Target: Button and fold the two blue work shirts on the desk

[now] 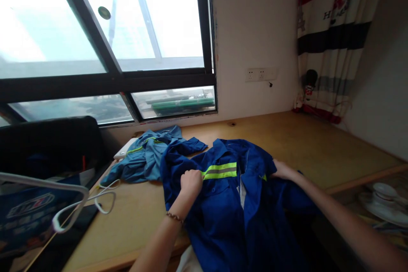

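Note:
A dark blue work jacket (216,208) with a yellow-green and grey reflective band lies partly on the wooden table, its lower part hanging over the front edge toward me. My left hand (191,182) is closed on the cloth at the left end of the band. On the other side, my right hand (282,170) grips the jacket near its right edge; the fingertips are partly hidden by the cloth. The jacket's front is parted, showing a pale strip inside. One dark blue sleeve stretches back to the left, touching a lighter blue work shirt (145,157).
A white box (125,149) sits partly under the lighter shirt. At left, a white cable (72,208) loops over the wooden table's (127,221) edge beside a dark chair (51,144). Wall sockets (261,74) and a curtain (334,42) are behind. White crockery (384,199) stands lower right.

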`<move>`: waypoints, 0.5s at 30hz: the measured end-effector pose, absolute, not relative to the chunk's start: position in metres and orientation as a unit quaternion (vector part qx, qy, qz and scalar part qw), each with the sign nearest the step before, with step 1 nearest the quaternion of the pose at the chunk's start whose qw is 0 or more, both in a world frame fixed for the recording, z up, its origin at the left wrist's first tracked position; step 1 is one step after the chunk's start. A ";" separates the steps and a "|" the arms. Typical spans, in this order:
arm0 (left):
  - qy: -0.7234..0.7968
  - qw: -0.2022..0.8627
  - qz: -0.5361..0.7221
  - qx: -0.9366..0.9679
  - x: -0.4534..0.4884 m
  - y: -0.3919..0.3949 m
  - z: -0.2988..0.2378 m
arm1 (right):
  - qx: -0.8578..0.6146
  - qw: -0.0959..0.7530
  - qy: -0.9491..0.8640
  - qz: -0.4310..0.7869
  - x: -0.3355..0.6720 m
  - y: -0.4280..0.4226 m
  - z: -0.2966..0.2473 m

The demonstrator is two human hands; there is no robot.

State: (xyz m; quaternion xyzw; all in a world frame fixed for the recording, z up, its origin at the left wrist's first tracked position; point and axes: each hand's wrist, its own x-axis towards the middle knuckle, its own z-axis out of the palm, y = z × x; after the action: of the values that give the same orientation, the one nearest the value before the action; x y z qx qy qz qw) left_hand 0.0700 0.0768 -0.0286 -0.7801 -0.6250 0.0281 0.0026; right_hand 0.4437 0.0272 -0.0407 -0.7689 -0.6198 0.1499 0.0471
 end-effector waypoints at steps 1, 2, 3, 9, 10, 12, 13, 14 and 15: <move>-0.616 0.013 0.011 -0.788 0.073 0.080 -0.029 | -0.768 0.017 -0.622 0.152 0.443 0.034 -0.038; -0.609 0.019 -0.005 -0.793 0.074 0.085 -0.031 | -0.769 -0.006 -0.621 0.149 0.445 0.041 -0.031; -0.607 0.019 -0.019 -0.794 0.073 0.090 -0.034 | -0.775 -0.015 -0.617 0.134 0.449 0.048 -0.022; -0.655 0.033 -0.104 -0.748 0.039 0.119 -0.062 | -0.799 0.130 -0.539 -0.233 0.463 0.076 0.038; -0.662 0.028 -0.106 -0.741 0.034 0.121 -0.067 | -0.789 0.132 -0.550 -0.241 0.455 0.074 0.036; -0.673 0.018 -0.098 -0.733 0.027 0.122 -0.075 | -0.783 0.101 -0.590 -0.168 0.431 0.064 0.016; -0.678 0.022 -0.096 -0.728 0.025 0.121 -0.077 | -0.784 0.073 -0.608 -0.098 0.417 0.057 0.000; -0.682 0.031 -0.097 -0.724 0.025 0.120 -0.079 | -0.788 0.043 -0.614 -0.019 0.403 0.048 -0.018; -0.686 0.043 -0.100 -0.720 0.026 0.119 -0.078 | -0.789 0.017 -0.612 0.054 0.391 0.039 -0.036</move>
State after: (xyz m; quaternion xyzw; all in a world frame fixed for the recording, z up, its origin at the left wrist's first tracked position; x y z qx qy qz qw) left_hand 0.0255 0.1194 -0.0782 -0.7198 -0.6855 -0.1004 0.0425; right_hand 0.3910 0.0392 -0.0361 -0.7887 -0.6122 0.0539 0.0171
